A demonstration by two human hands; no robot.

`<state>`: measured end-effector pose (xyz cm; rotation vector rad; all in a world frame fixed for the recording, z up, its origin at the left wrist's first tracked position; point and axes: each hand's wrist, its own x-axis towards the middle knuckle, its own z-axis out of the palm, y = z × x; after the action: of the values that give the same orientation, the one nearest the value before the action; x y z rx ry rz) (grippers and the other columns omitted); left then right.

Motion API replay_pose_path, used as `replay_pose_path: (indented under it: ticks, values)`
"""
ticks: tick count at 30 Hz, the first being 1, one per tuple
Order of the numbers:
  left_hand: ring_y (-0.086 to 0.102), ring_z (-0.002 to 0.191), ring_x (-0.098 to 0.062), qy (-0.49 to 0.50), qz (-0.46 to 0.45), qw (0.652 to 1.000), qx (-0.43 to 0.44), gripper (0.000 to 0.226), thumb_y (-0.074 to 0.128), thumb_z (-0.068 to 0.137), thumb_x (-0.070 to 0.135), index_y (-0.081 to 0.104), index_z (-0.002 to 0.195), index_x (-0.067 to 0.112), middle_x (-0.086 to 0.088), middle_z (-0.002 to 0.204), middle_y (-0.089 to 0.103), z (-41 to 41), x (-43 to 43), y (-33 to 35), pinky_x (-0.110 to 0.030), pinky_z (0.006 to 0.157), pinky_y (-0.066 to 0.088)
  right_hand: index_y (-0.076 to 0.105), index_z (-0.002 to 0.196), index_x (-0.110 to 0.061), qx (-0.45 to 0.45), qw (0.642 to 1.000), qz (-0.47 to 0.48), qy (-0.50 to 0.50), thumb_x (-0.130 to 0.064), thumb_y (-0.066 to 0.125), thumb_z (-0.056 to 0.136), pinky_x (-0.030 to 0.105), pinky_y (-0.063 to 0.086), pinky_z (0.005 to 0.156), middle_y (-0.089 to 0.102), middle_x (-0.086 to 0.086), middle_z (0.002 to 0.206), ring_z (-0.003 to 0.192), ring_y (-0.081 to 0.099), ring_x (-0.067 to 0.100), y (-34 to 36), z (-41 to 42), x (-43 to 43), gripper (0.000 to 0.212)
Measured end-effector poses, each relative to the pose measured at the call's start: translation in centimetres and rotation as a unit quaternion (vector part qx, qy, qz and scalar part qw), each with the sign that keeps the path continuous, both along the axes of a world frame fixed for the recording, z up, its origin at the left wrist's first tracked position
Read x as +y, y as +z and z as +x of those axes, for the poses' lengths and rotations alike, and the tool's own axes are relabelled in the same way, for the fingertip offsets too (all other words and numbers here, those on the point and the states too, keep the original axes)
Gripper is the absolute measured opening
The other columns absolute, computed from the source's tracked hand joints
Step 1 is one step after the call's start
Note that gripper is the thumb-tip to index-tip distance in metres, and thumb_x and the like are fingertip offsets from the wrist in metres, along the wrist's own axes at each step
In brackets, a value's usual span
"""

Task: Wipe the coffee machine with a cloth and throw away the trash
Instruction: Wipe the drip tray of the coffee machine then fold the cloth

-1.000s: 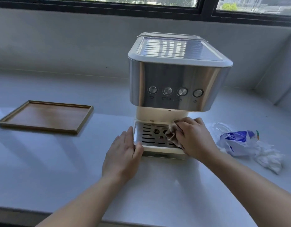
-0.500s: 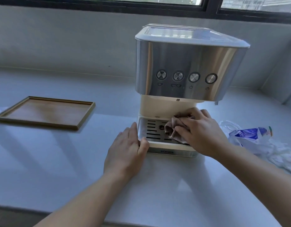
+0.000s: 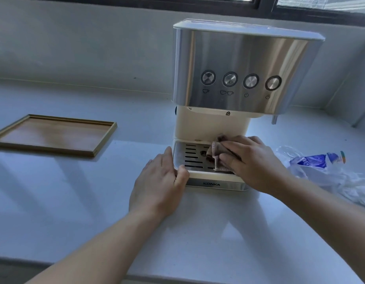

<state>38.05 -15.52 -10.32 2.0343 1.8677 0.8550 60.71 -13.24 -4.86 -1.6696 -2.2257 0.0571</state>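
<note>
Now, left to right: left hand [image 3: 157, 185] lies flat on the table [image 3: 75, 201], fingers together, thumb bracing the heavy, front-facing coffee machine [image 3: 239, 68] at its drip tray [image 3: 180, 158]. Right hand [image 3: 253, 162], fingers pressed flat, pins the soft bunched cloth [image 3: 215, 154] there. Far right, light crinkly trash [image 3: 321, 169] looks easily pinched.

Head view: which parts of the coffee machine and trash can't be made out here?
- Drip tray: right part hidden by the right hand and cloth.
- Coffee machine: top surface out of sight; seen from below.
- Trash: crumpled plastic, print unreadable, cut off by the right edge.
</note>
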Motion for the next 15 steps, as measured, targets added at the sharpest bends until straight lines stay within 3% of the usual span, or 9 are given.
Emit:
replay_pose_path:
  ticks: [3, 6, 10, 13, 15]
  values:
    - [0.038, 0.13, -0.016, -0.001, 0.002, 1.0, 0.005, 0.077, 0.015, 0.083, 0.052, 0.015, 0.153, 0.02, 0.002, 0.142, 0.044, 0.0, -0.1, 0.0, -0.033, 0.103, 0.033, 0.046, 0.133, -0.044, -0.059, 0.998, 0.013, 0.008, -0.06, 0.028, 0.093, 0.046, 0.039, 0.096, 0.046, -0.02, 0.141, 0.125, 0.039, 0.021, -0.6, -0.6, -1.1, 0.047]
    - [0.037, 0.131, -0.015, -0.001, 0.0, 1.0, -0.004, 0.073, 0.015, 0.087, 0.052, 0.018, 0.152, 0.021, 0.002, 0.144, 0.044, 0.0, -0.3, 0.1, -0.034, 0.106, 0.033, 0.054, 0.133, -0.038, -0.052, 0.998, 0.044, 0.009, -0.041, 0.041, 0.099, 0.045, 0.046, 0.097, 0.05, -0.014, 0.142, 0.123, 0.047, 0.026, -1.3, -0.1, -2.0, 0.037]
    - [0.036, 0.133, -0.015, -0.001, 0.0, 1.0, -0.001, 0.07, 0.017, 0.09, 0.051, 0.019, 0.153, 0.021, 0.002, 0.147, 0.042, 0.0, -0.4, 0.3, -0.035, 0.109, 0.031, 0.066, 0.106, -0.029, -0.047, 0.996, 0.06, -0.05, -0.014, 0.05, 0.091, 0.039, 0.049, 0.091, 0.06, -0.015, 0.124, 0.112, 0.051, 0.025, -0.9, -1.8, -1.9, 0.027]
    - [0.038, 0.13, -0.017, -0.007, 0.007, 1.0, 0.006, 0.07, 0.017, 0.09, 0.051, 0.02, 0.152, 0.021, 0.001, 0.144, 0.045, 0.0, -0.3, 0.3, -0.036, 0.106, 0.033, 0.056, 0.08, -0.025, 0.028, 0.997, 0.069, -0.016, -0.013, 0.043, 0.081, 0.038, 0.046, 0.09, 0.062, -0.012, 0.107, 0.107, 0.053, 0.02, -0.3, -3.4, -2.2, 0.018]
    - [0.039, 0.13, -0.017, -0.007, 0.007, 1.0, 0.008, 0.072, 0.015, 0.088, 0.053, 0.02, 0.152, 0.021, 0.001, 0.142, 0.046, -0.1, -0.2, 0.2, -0.036, 0.105, 0.034, 0.05, 0.079, -0.026, -0.005, 0.997, 0.082, 0.003, -0.013, 0.041, 0.082, 0.035, 0.042, 0.097, 0.061, -0.012, 0.115, 0.117, 0.048, 0.019, -0.4, -3.5, -2.6, 0.017]
